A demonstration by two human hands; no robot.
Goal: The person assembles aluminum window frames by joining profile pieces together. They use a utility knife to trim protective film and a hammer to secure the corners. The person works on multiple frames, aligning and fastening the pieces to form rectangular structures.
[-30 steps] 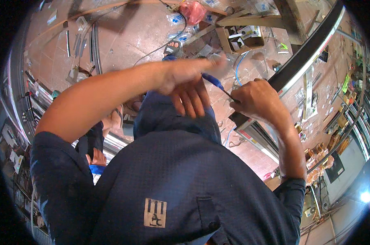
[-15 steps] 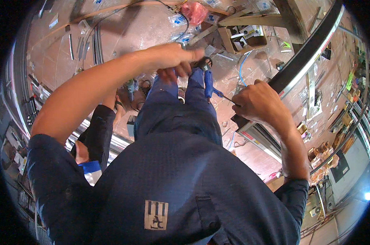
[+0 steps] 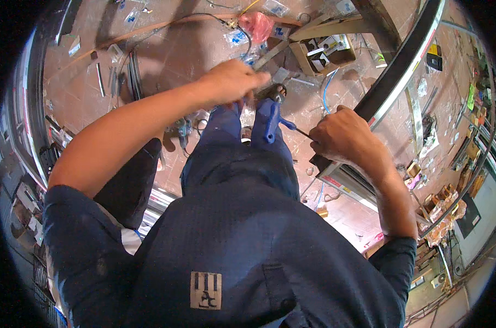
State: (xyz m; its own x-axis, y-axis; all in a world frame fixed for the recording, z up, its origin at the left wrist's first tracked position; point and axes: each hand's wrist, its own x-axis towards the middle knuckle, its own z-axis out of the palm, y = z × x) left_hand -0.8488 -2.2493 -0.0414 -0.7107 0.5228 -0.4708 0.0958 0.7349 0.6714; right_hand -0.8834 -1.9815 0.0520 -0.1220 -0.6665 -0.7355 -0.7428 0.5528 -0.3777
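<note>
My right hand (image 3: 343,134) is closed in a fist around the thin dark shaft of a blue tool (image 3: 271,121). Its blue body hangs over my right leg, and a short blue arm joins it to the shaft; the exact kind is unclear. My left hand (image 3: 234,82) is raised above my knees, up and to the left of the tool and apart from it. One finger stretches to the right, while the other fingers are partly hidden and a little blurred. Nothing shows in that hand.
A long dark metal profile (image 3: 404,65) slants across the right side, past my right hand. An open cardboard box (image 3: 343,56) and a pink plastic bag (image 3: 256,26) lie ahead on the littered floor. At my left, another person's dark-clothed leg (image 3: 130,188) is close by.
My left hand has shifted slightly, with its lower fingers less visible. The blue tool has turned, showing its body broader. On the left, the other person's hand has gone out of sight.
</note>
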